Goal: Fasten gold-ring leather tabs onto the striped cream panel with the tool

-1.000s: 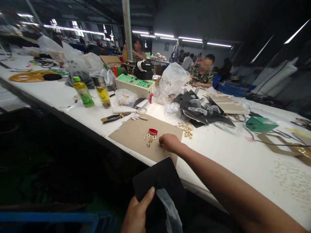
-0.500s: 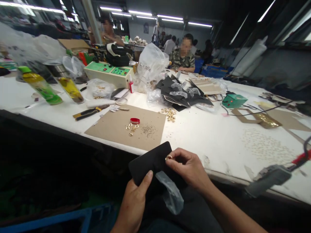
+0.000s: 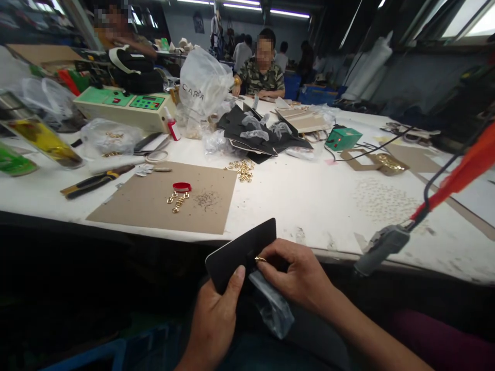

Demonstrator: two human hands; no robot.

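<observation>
My left hand (image 3: 216,314) grips a flat black panel (image 3: 242,252) with rounded corners and a pale edge, thumb on its face. Between the thumb and fingertips of my right hand (image 3: 299,270) is a small gold metal ring (image 3: 260,259), held against or just over the panel's face; whether it touches cannot be made out. A crumpled clear plastic wrap (image 3: 273,306) hangs below the panel. On the brown cardboard sheet (image 3: 135,206) lie several gold metal fittings (image 3: 178,202), a red band (image 3: 181,187) and dark crumbs (image 3: 208,201).
A gold fittings pile (image 3: 244,170) lies beyond the cardboard. Yellow-handled pliers (image 3: 96,181) rest at left. Black panels (image 3: 251,131) are heaped at the back before a seated person (image 3: 263,74). A green box (image 3: 343,138) and a grey cabled tool (image 3: 382,247) are at right.
The gold ring in my right hand has moved left and slightly down, nearer the middle of the panel. The view has turned right, so the table's contents appear further left.
</observation>
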